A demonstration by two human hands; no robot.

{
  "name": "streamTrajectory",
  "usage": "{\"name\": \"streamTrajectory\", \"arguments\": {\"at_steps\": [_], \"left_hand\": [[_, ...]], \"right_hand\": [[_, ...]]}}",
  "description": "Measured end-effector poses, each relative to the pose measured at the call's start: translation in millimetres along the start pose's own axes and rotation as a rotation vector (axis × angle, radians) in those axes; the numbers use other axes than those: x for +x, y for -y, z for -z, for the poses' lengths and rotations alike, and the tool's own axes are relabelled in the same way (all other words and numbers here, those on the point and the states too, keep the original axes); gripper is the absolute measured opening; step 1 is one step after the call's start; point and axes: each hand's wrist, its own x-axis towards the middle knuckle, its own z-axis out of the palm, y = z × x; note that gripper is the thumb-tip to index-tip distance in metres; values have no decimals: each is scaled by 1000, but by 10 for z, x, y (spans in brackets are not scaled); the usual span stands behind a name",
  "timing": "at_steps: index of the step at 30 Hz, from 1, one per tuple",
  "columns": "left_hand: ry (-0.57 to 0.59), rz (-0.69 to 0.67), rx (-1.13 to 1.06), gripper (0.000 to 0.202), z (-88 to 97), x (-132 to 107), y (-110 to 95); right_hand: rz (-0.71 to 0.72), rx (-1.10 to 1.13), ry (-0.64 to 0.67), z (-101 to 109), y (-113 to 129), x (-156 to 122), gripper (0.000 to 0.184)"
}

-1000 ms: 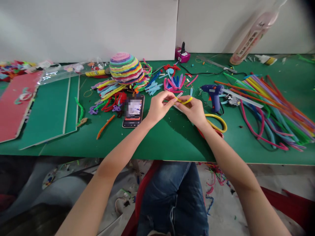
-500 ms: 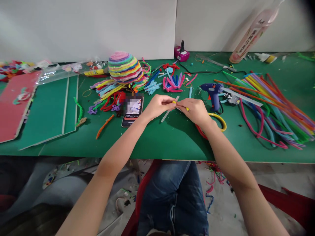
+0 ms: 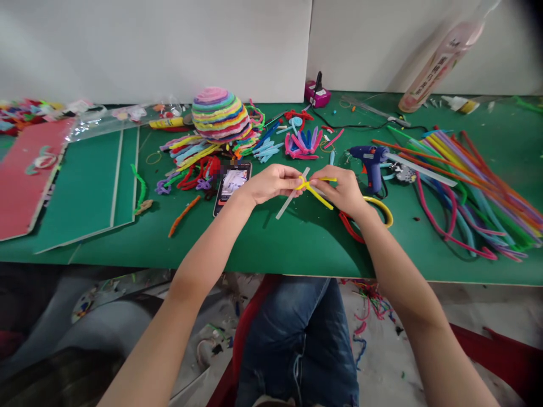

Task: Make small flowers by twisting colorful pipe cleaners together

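Note:
My left hand is closed in a pinch on a translucent glue stick and on the yellow pipe cleaner crossed around it. The stick slants between the fingers, its lower end pointing toward me. My right hand pinches the pipe cleaner just right of the crossing. One yellow end runs along the right fingers, while the other angles down toward the table. Beneath the right wrist lie scissors with red and yellow handles, partly hidden by the arm.
A phone lies by my left wrist. Behind it sits a striped, dome-shaped piece. A blue glue gun stands right of my hands, near a spread of long pipe cleaners. Green boards lie left; a pink bottle stands at the back.
The yellow pipe cleaner now shows two ends reaching right from the glue stick; before, it was mostly hidden in my fingers. My right hand has shifted slightly right.

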Motion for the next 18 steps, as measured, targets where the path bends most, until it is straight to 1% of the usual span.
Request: {"name": "streamTrajectory", "arguments": {"at_steps": [2, 4, 6, 8, 10, 12, 15, 18], "left_hand": [[-91, -29, -94, 24, -14, 39, 38], [-171, -73, -121, 21, -44, 84, 90], [-214, -118, -89, 19, -75, 121, 141], [-230, -138, -66, 19, -100, 145, 179], [-231, -114, -101, 18, -117, 152, 193], [-233, -57, -198, 13, -135, 142, 178], [-250, 18, -378, 7, -176, 110, 120], [-269, 31, -452, 9, -226, 79, 67]], "right_hand": [[-1, 22, -89, -54, -16, -13, 19], [20, 9, -137, -93, -30, -24, 20], [44, -46, -160, -108, -37, -32, 22], [67, -162, -170, -98, -33, -36, 22], [105, -305, -166, -74, -21, -38, 22], [148, -399, -159, -51, -7, -38, 22], [180, -440, -180, -43, 6, -36, 20], [180, -434, -226, -72, 9, -34, 19]]}}
